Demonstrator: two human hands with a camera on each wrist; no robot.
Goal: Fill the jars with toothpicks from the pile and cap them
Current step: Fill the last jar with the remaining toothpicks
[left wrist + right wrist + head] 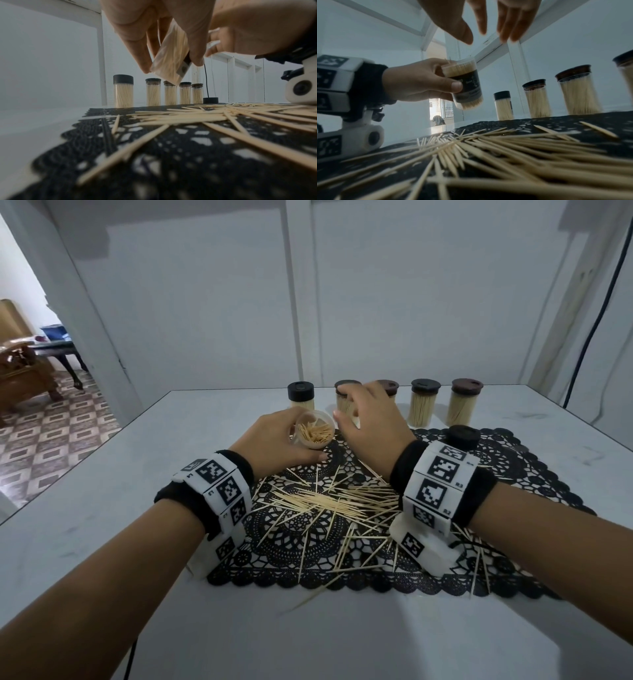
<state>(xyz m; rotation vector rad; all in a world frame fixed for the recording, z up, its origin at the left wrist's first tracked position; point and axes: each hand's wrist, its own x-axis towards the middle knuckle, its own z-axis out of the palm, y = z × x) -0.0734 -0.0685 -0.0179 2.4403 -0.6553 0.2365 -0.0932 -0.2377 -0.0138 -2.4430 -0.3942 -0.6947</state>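
Note:
My left hand [281, 440] grips an uncapped clear jar [313, 429] partly filled with toothpicks, tilted and lifted off the mat; the same jar [464, 85] shows in the right wrist view and the jar [171, 56] in the left wrist view. My right hand [370, 419] hovers just right of the jar's mouth, fingers [505, 27] spread and empty. A loose pile of toothpicks [335, 501] lies on the black lace mat [513, 474] beneath both wrists. A loose black cap [464, 436] sits on the mat behind my right wrist.
Several capped jars full of toothpicks stand in a row at the back: a black-capped jar [300, 395] at the left, a brown-capped jar [466, 402] at the right. White walls close the table [102, 508]. A doorway opens at left.

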